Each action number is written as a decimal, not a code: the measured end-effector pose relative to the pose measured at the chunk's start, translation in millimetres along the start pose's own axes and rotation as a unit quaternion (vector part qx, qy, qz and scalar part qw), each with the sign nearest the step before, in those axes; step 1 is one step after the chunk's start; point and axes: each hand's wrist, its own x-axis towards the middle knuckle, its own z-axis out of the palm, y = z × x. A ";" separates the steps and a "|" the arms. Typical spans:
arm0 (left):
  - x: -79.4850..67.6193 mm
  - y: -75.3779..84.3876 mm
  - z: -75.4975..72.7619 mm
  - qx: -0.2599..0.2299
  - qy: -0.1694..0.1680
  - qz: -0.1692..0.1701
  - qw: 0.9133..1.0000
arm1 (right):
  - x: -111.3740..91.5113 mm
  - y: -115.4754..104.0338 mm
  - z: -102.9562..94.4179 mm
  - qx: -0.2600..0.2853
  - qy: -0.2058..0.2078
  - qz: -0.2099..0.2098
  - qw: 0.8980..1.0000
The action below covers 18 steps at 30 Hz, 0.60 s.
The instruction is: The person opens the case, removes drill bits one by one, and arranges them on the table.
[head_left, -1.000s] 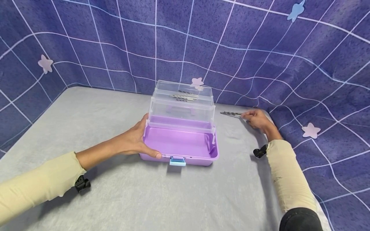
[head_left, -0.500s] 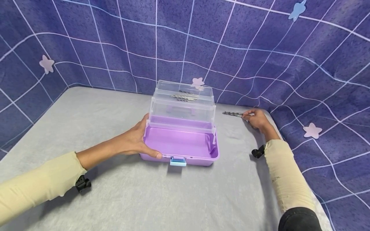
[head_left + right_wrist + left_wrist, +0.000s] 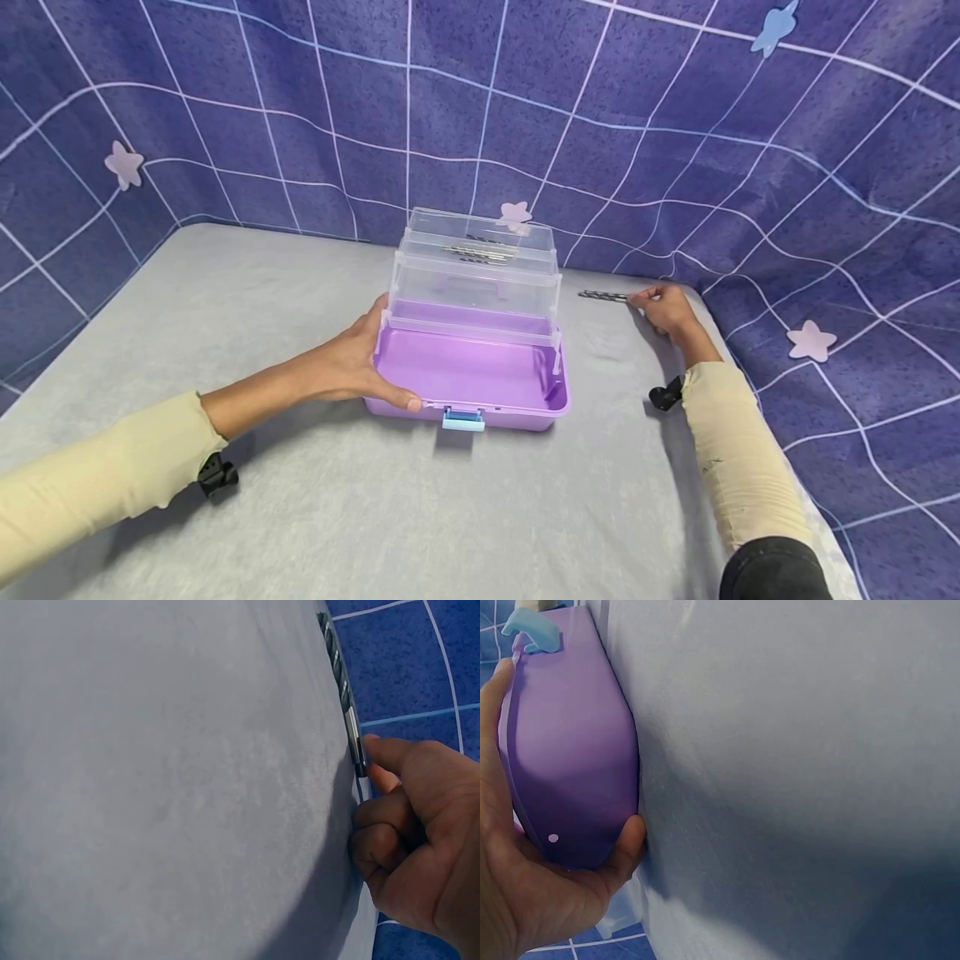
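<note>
A purple toolbox (image 3: 468, 375) stands on the grey cloth with its lid up and clear trays (image 3: 474, 287) raised at the back. Several drill bits (image 3: 480, 252) lie in an upper tray. My left hand (image 3: 348, 358) grips the box's left end, thumb along the front rim and fingers round the side; the left wrist view shows a fingertip at its lower edge. To the right of the box, my right hand (image 3: 663, 308) pinches the shank ends of a small bunch of drill bits (image 3: 603, 296) close over the cloth. In the right wrist view its other fingers are curled.
A light-blue latch (image 3: 462, 419) hangs down at the box's front. Behind and to the right rises a blue curtain (image 3: 637, 150) with white grid lines and stars. Grey cloth (image 3: 450, 517) covers the table, its right edge close by the right hand.
The bunch of drill bits has shifted slightly right and its spread tips have come closer together. My left hand and the box have stayed in place.
</note>
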 end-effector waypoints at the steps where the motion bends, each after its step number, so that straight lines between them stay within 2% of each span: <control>1: -0.3 0.0 0.1 0.001 0.000 0.000 1.000 | 0.5 -0.2 -0.4 -0.003 -0.002 0.001 1.000; 7: -1.7 2.7 0.1 0.014 0.001 -0.008 1.000 | 0.5 -4.0 -3.6 0.013 -0.001 0.002 1.000; 14: -1.8 4.7 0.1 0.009 -0.003 -0.009 1.000 | -3.4 -20.3 -3.5 0.026 0.020 -0.046 0.998; 18: -2.5 3.8 0.2 0.019 0.000 -0.017 1.000 | -1.0 -34.9 -2.5 0.056 0.009 -0.062 0.996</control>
